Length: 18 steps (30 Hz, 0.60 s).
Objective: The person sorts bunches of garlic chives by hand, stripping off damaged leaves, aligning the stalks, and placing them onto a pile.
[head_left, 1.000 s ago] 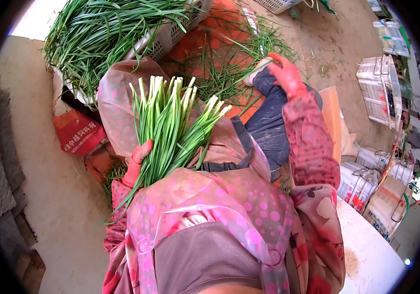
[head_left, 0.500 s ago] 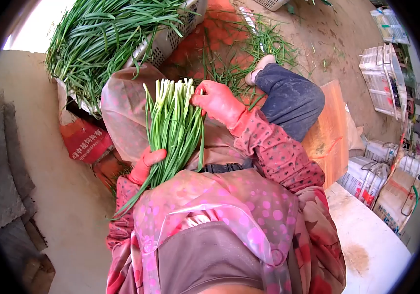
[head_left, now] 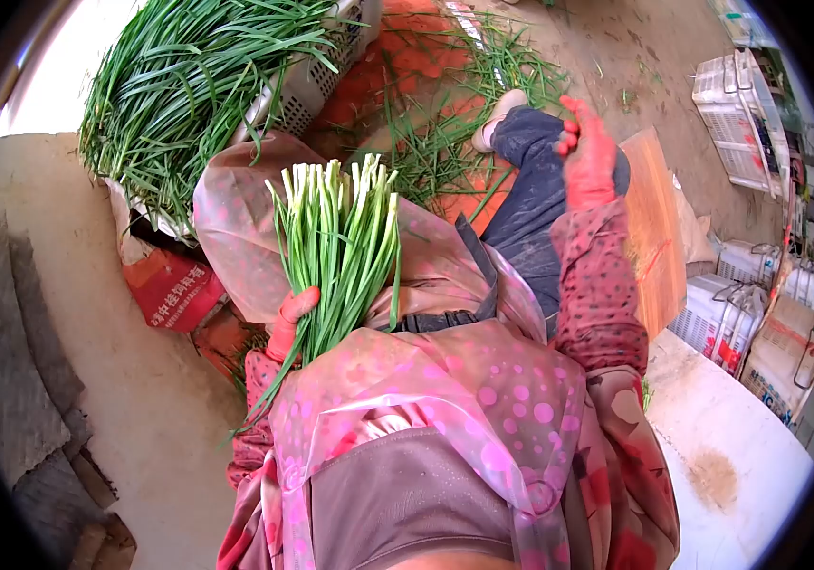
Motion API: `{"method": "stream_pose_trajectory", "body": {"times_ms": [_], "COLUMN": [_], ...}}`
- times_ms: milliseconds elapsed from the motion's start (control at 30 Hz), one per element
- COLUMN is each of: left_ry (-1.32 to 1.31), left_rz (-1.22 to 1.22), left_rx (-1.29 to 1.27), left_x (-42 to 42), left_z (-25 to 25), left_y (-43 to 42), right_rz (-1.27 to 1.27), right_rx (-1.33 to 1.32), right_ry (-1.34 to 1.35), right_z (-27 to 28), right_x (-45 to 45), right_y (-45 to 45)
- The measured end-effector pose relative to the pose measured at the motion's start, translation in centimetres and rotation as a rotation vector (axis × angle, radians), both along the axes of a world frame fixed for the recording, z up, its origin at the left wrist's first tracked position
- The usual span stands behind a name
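Observation:
My left hand (head_left: 293, 318), in a red glove, is wrapped round a bunch of garlic chives (head_left: 335, 256) at my lap. Their pale cut ends point away from me, and the green leaf tips trail back over my left forearm. My right hand (head_left: 589, 157), also gloved in red, is raised above my right knee, apart from the bunch. Its fingers are partly bent and spread, with nothing visible in them. A plastic apron with pink dots (head_left: 445, 380) covers my lap.
A pale plastic crate (head_left: 326, 71) heaped with long green chives (head_left: 188, 90) stands front left. Loose leaves (head_left: 445, 142) litter the red ground ahead. A wooden board (head_left: 656, 237) is at my right, with several white crates (head_left: 735, 109) beyond. A red printed sack (head_left: 174, 290) lies left.
My right hand has let go of the stem ends and swung right, over my knee. The bunch stays in my left hand, its cut ends fanned slightly wider.

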<state>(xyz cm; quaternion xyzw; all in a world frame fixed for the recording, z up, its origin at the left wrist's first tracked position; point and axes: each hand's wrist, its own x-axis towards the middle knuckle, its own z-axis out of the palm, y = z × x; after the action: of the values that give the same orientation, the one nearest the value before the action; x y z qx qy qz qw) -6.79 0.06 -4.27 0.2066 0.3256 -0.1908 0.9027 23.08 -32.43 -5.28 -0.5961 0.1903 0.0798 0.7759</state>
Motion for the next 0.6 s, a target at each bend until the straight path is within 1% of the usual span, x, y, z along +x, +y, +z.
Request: {"method": "stream_pose_trajectory", "body": {"times_ms": [67,133,167,200,233,300,333,433,500,567,600], "left_ry": [-0.010,0.004,0.018,0.027,0.026,-0.012,-0.033,0.011,-0.011,-0.036,-0.063], "left_rz": [0.013,0.014,0.013,0.024,0.025,-0.006,-0.023,-0.001,0.005,0.013,-0.013], "left_rx": [-0.015,-0.047,-0.074,-0.062,-0.060,-0.055,0.000,0.011,0.008,0.008,0.053], "left_x": [0.3,0.2,0.2,0.3,0.4,0.5,0.5,0.2,0.2,0.5,0.7], "left_z": [0.1,0.0,0.0,0.2,0.2,0.3,0.4,0.7,0.8,1.1,1.3], "left_y": [-0.1,-0.1,-0.1,-0.3,-0.3,-0.2,0.0,-0.1,-0.3,-0.5,-0.6], "right_rz": [0.249,0.669,0.936,1.098,1.217,1.228,1.219,1.179,1.221,1.370,1.389], "right_rx": [-0.526,-0.484,-0.369,-0.305,-0.282,-0.157,-0.164,-0.123,-0.185,-0.267,-0.288], "right_ry": [-0.043,0.100,0.139,0.270,0.296,0.288,0.283,0.282,0.291,0.200,0.072], "right_z": [4.1,4.6,5.1,5.0,5.6,3.8,3.3,3.3,4.0,4.2,3.6], "right_x": [0.1,-2.0,-3.9,-5.9,-8.0,-11.1,-11.3,-10.7,-9.5,-8.4,-8.3], "right_y": [1.1,3.3,4.8,6.7,8.7,11.1,11.5,11.2,10.5,9.8,9.6]}}
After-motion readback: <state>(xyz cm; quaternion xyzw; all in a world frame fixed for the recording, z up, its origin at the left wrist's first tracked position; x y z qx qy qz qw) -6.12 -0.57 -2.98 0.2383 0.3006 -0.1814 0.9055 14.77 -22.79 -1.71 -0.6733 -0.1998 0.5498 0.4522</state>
